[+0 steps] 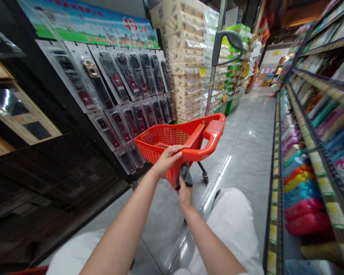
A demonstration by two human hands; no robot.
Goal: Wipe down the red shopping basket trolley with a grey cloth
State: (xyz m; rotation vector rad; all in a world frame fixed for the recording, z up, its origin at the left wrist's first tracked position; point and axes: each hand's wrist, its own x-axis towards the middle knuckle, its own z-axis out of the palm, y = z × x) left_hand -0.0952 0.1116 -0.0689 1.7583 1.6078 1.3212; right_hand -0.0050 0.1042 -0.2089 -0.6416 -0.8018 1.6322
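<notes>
A red plastic shopping cart [193, 153] with a perforated basket and a looped handle stands before me in the aisle. My left hand [169, 157] grips its near rim, close to where the handle joins the basket. Lower down, my right hand [185, 192] holds a dark grey cloth [186, 175] against the cart's outer side, below the handle. Part of the cloth is hidden by my fingers. The visible inside of the basket shows only red plastic mesh. A black caster [205, 178] shows under the cart.
Packaged belts [126, 76] hang on a rack at left, beside stacked cartons [187, 57]. A metal pole [210, 89] with a grey handle [231, 44] rises behind the cart. Shelves of colourful bottles [301, 183] line the right. Grey tiled floor [246, 126] runs between.
</notes>
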